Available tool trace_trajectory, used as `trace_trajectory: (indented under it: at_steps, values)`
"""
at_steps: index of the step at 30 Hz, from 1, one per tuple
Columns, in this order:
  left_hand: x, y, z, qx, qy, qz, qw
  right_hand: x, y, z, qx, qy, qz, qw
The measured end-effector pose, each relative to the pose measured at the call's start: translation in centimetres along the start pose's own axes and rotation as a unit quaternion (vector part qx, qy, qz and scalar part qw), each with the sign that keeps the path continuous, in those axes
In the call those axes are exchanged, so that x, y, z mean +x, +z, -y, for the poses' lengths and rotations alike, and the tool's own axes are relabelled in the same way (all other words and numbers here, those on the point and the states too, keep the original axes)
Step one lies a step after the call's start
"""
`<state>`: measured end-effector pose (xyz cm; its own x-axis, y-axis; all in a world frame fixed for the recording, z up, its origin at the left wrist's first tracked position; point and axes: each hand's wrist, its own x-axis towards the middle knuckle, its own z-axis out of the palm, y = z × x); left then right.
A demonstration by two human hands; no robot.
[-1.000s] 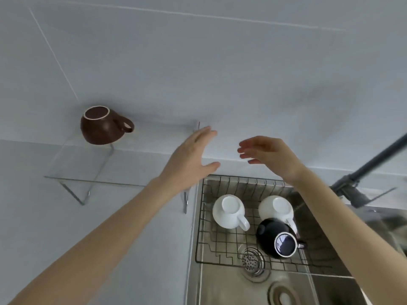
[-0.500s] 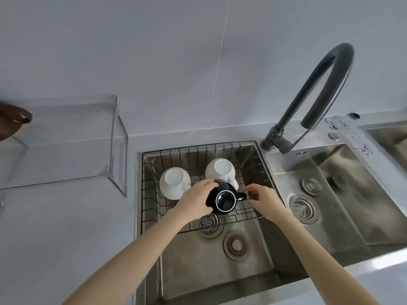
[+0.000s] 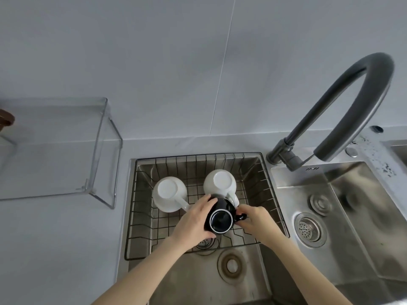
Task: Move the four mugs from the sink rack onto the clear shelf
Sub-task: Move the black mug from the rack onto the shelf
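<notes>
A black mug with a white rim lies on its side in the wire sink rack, mouth facing me. My left hand cups its left side. My right hand pinches its handle on the right. Two white mugs stand upside down behind it: one to the left, one to the right. The clear shelf stands on the counter left of the sink. A brown mug shows only at the left image edge on the shelf.
A tall dark curved faucet rises right of the rack. A second steel basin with a drain lies to the right. The near part of the left basin sits below the rack. A pale wall stands behind.
My view swung from the shelf down to the sink. Both hands dropped from in front of the wall onto the black mug and now grip it.
</notes>
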<state>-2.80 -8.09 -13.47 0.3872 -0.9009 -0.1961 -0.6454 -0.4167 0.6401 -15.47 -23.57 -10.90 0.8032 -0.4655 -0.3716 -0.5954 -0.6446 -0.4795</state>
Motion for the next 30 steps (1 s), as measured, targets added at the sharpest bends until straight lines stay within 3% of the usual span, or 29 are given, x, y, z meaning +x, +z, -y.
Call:
trace_trajectory:
  at_steps: [4,9,16,21,24,30]
  values:
    - [-1.1,-2.4,-0.6,-0.037,0.013,-0.024,0.999,-0.8,-1.3,1.6,0.012,-0.022,-0.03,0.999]
    - [-4.5,-9.6,-1.7,-0.043,0.052,-0.107,0.992,-2.3,-6.1,7.9,0.015,-0.09,-0.063,0.994]
    - [-14.5,-22.6,1.0,-0.076,0.049,-0.237,0.967,-4.1,-8.9,23.7,0.042,-0.235,-0.091,0.967]
    - [-20.9,-30.8,6.4,-0.127,-0.012,-0.227,0.966,-2.7,-5.8,34.6,0.075,-0.288,-0.062,0.953]
    - [-24.2,-34.9,10.7,-0.153,-0.038,-0.197,0.968,-1.4,-2.8,40.8,0.094,-0.276,-0.048,0.955]
    - [-25.9,-39.1,16.5,-0.171,-0.056,-0.146,0.973,1.5,1.3,46.6,0.16,-0.238,-0.032,0.957]
